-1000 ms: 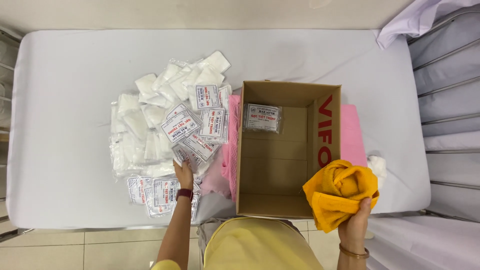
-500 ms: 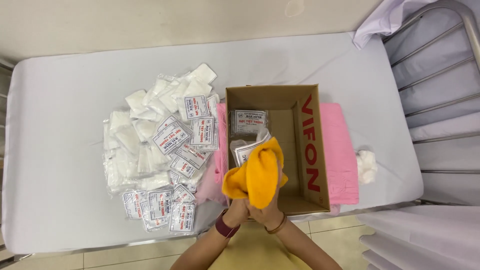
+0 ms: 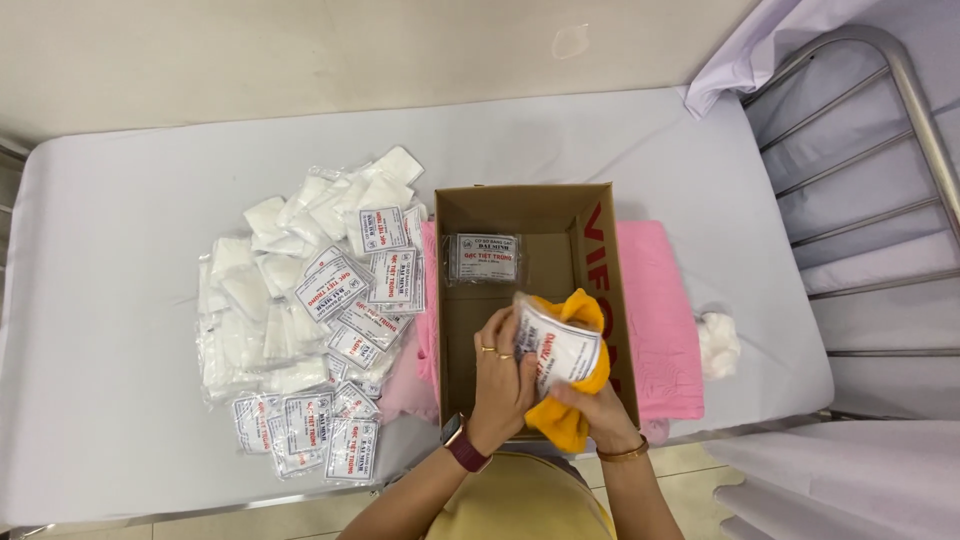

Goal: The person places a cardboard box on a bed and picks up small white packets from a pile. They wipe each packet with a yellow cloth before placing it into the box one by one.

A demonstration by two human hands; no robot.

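While a yellow cloth (image 3: 580,400) is gripped from below by the right hand (image 3: 600,415), a white gauze packet (image 3: 562,348) is pressed against it by the left hand (image 3: 502,375), over the open cardboard box (image 3: 520,215) on the bed (image 3: 120,200).

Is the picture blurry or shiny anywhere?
Head view: bright, even light with soft shadows; the packet in both hands is slightly motion-blurred; the plastic on the packet pile glints a little; the bed rail curves near the edge, as a wide lens bends things.
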